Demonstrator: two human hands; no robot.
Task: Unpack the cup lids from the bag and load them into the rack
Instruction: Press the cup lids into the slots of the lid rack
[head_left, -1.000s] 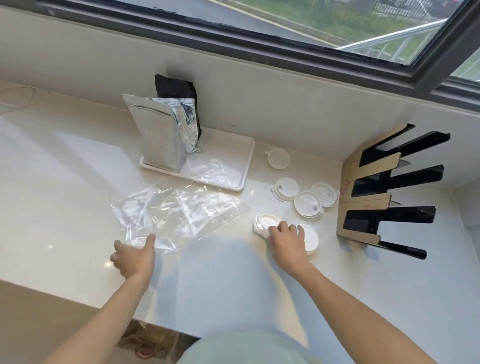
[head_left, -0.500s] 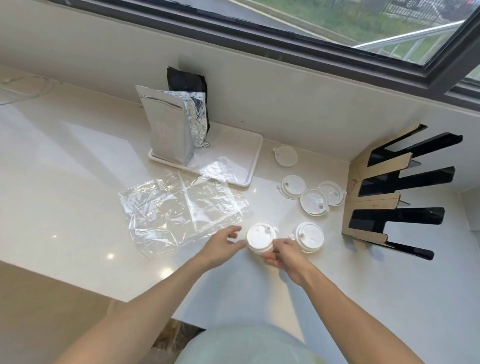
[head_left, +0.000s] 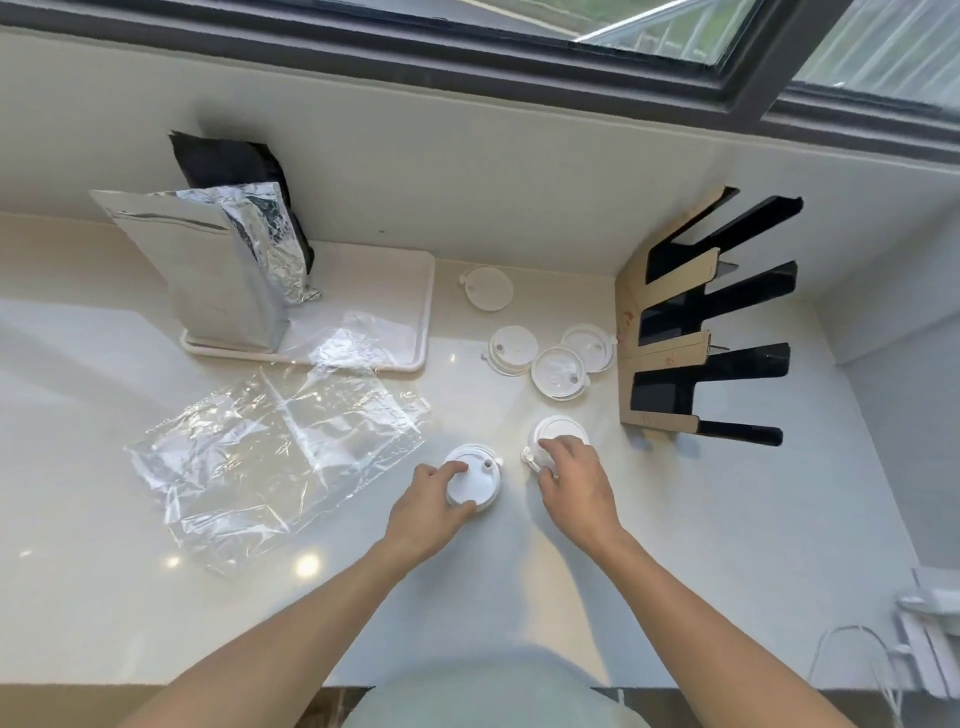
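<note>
White counter (head_left: 675, 545), left hand (head_left: 423, 506) fingers gripping lid stack (head_left: 475, 480), right hand (head_left: 574, 480) fingers curled on another lid (head_left: 558, 431)

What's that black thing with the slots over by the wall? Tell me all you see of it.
The rack stands on the counter's far right, against the wall. Glossy black arms jut out to the right, stacked one above another, with open slots between them. Its near face looks like tan cardboard or protective film. No lids are visible in it, and neither hand touches it.
</note>
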